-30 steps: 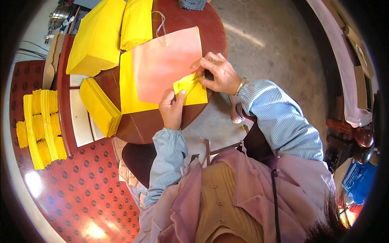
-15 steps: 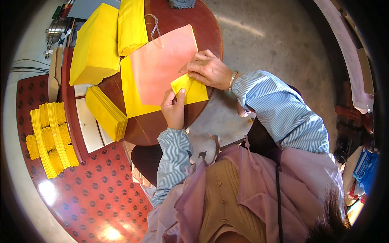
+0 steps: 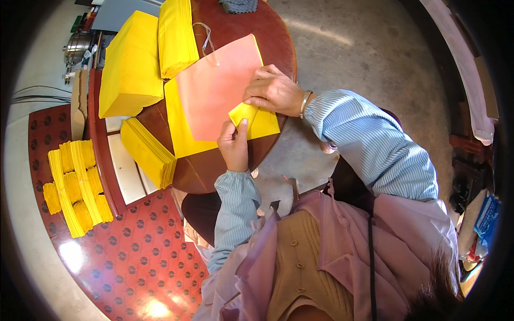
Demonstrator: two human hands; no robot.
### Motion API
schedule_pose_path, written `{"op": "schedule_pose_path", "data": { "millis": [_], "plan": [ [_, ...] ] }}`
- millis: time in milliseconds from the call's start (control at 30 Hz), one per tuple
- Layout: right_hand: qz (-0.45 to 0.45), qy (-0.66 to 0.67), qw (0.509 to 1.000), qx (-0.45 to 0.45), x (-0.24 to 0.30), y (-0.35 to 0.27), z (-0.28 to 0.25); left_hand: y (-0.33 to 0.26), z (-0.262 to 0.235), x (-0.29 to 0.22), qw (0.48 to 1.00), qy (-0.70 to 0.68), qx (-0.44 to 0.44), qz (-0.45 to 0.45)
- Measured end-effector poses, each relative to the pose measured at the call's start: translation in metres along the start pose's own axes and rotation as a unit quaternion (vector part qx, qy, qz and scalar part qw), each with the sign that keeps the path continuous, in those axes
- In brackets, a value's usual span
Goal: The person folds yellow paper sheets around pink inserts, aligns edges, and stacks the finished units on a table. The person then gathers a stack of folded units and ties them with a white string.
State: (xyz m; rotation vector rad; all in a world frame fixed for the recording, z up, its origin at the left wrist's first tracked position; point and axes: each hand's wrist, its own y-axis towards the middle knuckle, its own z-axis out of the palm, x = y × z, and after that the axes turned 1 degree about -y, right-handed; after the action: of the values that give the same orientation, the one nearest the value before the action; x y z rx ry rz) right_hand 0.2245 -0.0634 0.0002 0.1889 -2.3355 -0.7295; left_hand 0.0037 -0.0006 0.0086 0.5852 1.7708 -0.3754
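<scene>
A small folded yellow paper (image 3: 244, 113) is held low over the near right part of the sheets on the round table. My left hand (image 3: 234, 147) pinches its near edge, thumb on top. My right hand (image 3: 276, 92), a bangle at its wrist, has its fingers closed on the far edge of the same fold; the fingertips are partly hidden. Under both hands lies a pink sheet (image 3: 214, 85) on top of a larger yellow sheet (image 3: 184, 142). Yellow paper also shows just right of the fold.
A tall yellow stack (image 3: 128, 69), a second stack (image 3: 176, 37) and a leaning stack (image 3: 147, 152) stand left of the sheets. A clear strip (image 3: 208, 40) loops near the pink sheet. Crossed yellow bundles (image 3: 77, 187) lie on the red patterned floor mat (image 3: 144, 251). A grey cloth (image 3: 239, 5) sits at the table's far edge.
The whole view has shifted slightly. My right hand's fingers have drawn in closer on the folded yellow paper; the left hand keeps its pinch.
</scene>
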Motion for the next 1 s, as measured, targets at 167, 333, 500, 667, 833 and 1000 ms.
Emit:
{"op": "schedule_pose_path", "data": {
  "millis": [167, 333, 500, 667, 833, 1000],
  "plan": [
    [-0.012, 0.040, 0.999, -0.011, 0.006, 0.000, -0.004, -0.001, 0.000, 0.000, 1.000, -0.001, -0.002, 0.003],
    [-0.010, 0.062, 0.998, -0.004, 0.011, 0.003, -0.004, -0.001, 0.003, -0.005, 1.000, -0.007, -0.008, -0.012],
    [0.013, 0.075, 0.997, -0.025, 0.010, 0.002, 0.003, 0.007, 0.005, -0.013, 0.989, -0.102, -0.020, -0.101],
    [0.052, 0.099, 0.992, -0.050, 0.008, -0.003, 0.012, 0.015, 0.002, -0.023, 0.973, -0.158, -0.011, -0.166],
    [0.094, 0.123, 0.988, -0.026, 0.003, -0.003, 0.017, 0.020, 0.010, -0.030, 0.971, -0.168, -0.030, -0.169],
    [0.112, 0.122, 0.986, -0.014, 0.002, -0.004, 0.017, 0.023, 0.015, -0.037, 0.967, -0.182, -0.035, -0.176]
  ]
}}
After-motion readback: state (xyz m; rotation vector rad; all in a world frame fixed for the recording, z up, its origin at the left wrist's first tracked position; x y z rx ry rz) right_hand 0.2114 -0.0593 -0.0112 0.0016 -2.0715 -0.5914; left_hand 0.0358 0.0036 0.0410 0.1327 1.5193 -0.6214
